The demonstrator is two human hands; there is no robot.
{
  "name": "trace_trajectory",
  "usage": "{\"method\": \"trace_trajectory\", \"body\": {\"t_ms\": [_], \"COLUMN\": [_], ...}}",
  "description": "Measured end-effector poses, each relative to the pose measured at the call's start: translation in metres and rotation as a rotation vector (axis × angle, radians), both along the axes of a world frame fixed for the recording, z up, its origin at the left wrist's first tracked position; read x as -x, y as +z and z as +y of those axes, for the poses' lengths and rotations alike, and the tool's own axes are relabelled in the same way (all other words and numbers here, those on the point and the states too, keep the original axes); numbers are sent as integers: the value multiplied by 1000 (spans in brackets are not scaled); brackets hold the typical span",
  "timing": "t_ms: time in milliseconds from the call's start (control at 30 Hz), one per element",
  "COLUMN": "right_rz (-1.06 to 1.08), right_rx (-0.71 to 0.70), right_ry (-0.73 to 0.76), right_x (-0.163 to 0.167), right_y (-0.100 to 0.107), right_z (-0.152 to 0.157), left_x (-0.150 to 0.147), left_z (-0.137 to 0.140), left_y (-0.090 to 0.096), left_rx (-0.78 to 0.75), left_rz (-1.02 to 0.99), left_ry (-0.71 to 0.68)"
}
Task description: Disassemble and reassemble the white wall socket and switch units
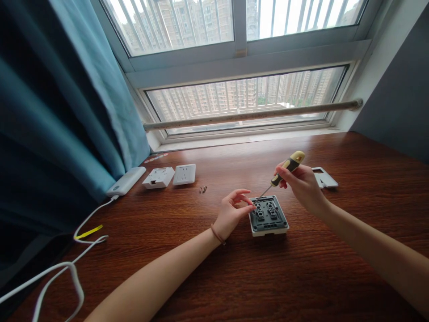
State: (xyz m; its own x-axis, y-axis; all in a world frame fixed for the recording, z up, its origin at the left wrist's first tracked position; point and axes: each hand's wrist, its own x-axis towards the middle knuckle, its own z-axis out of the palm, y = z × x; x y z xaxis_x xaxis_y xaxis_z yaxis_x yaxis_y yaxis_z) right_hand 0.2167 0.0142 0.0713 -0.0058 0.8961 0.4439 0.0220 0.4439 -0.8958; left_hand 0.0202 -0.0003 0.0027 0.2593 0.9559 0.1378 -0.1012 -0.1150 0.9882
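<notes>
A grey wall-switch module (269,216) lies face down on the wooden table (301,277), its back terminals showing. My right hand (303,185) holds a yellow-and-black screwdriver (285,171), its tip resting at the module's upper left corner. My left hand (233,211) pinches that same corner with thumb and forefinger; whether something small sits between the fingers I cannot tell.
Two loose screws (203,189) lie left of centre. A white socket plate (184,174), a white back box (158,177) and a white power bank (126,180) with a cable (72,264) sit at left. A cover frame (324,177) lies right. Blue curtain hangs left.
</notes>
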Motion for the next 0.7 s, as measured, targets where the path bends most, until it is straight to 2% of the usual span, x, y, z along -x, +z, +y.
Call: {"method": "trace_trajectory", "body": {"t_ms": [300,700], "right_rz": [-129,-190], "right_rx": [-82,-67], "right_ry": [28,102], "right_x": [2,1], "right_y": [4,9], "right_z": [-9,-10], "left_x": [0,2], "left_z": [1,0], "left_y": [-1,-1], "left_rx": [8,-55], "left_rz": [64,198], "left_ry": [-32,-43]}}
